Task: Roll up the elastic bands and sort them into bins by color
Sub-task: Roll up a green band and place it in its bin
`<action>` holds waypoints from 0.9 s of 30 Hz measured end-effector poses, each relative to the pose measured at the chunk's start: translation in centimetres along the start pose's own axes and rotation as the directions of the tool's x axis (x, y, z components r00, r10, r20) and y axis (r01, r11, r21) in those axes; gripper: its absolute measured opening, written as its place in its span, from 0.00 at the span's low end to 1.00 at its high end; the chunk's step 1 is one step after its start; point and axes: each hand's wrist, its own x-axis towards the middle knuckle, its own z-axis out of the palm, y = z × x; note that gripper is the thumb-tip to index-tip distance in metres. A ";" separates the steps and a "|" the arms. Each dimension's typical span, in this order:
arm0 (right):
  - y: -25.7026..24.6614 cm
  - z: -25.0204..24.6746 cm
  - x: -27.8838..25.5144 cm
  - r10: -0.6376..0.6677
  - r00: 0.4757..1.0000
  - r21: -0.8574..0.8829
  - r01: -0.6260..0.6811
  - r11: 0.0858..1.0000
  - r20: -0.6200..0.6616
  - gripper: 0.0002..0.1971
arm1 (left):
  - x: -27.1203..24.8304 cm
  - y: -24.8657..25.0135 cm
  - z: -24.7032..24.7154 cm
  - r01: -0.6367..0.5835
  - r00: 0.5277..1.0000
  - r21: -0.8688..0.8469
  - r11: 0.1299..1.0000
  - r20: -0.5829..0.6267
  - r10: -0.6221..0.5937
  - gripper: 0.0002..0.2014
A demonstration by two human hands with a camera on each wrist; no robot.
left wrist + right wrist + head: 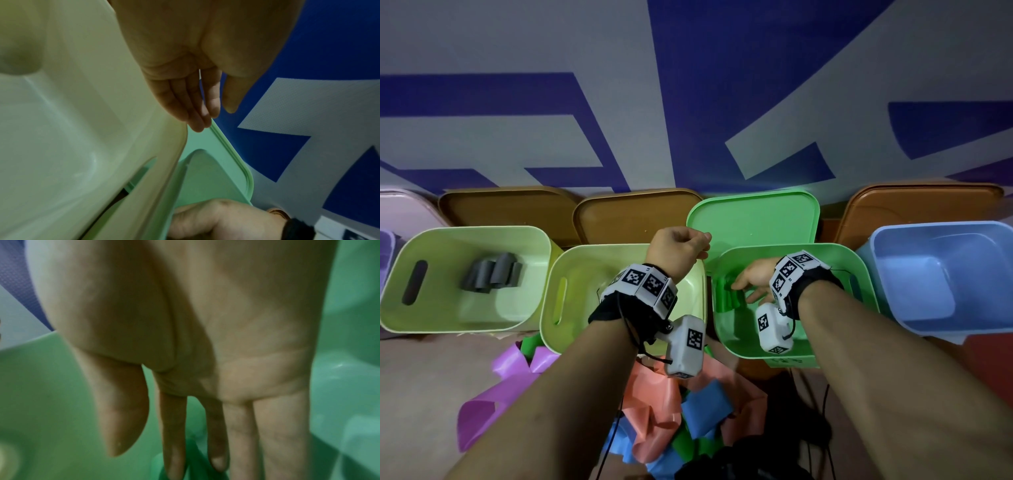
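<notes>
My right hand (pixel 748 282) reaches down into the green bin (pixel 825 346). Its straight fingers (pixel 238 434) are spread at a rolled green band (pixel 727 296) standing by the bin's left wall. In the right wrist view the roll (pixel 196 451) shows between the fingertips, and I cannot tell if they touch it. My left hand (pixel 688 248) hovers over the far right corner of the yellow-green bin (pixel 571 260). Its fingers (pixel 195 110) are straight and together, with nothing in them. Loose purple (pixel 482 407), salmon (pixel 654 411) and blue (pixel 705 407) bands lie heaped in front.
A pale green bin (pixel 448 325) on the left holds grey rolls (pixel 493 274). A blue bin (pixel 928 291) stands at the right and a lilac one (pixel 387 253) at the far left. Brown lids (pixel 517 209) and a green lid (pixel 753 219) lean on the wall behind.
</notes>
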 end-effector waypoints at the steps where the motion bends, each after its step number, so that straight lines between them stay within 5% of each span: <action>1: 0.0 -0.1 -0.1 0.001 1.000 0.002 -0.001 1.000 -0.002 0.24 | 0.0 0.1 0.0 -0.003 1.000 -0.002 1.000 0.002 0.003 0.09; 27: -0.1 0.3 -0.6 0.022 0.998 -0.032 -0.024 0.999 -0.061 0.23 | -0.3 0.3 -0.2 -0.009 1.000 -0.022 1.000 -0.018 0.009 0.11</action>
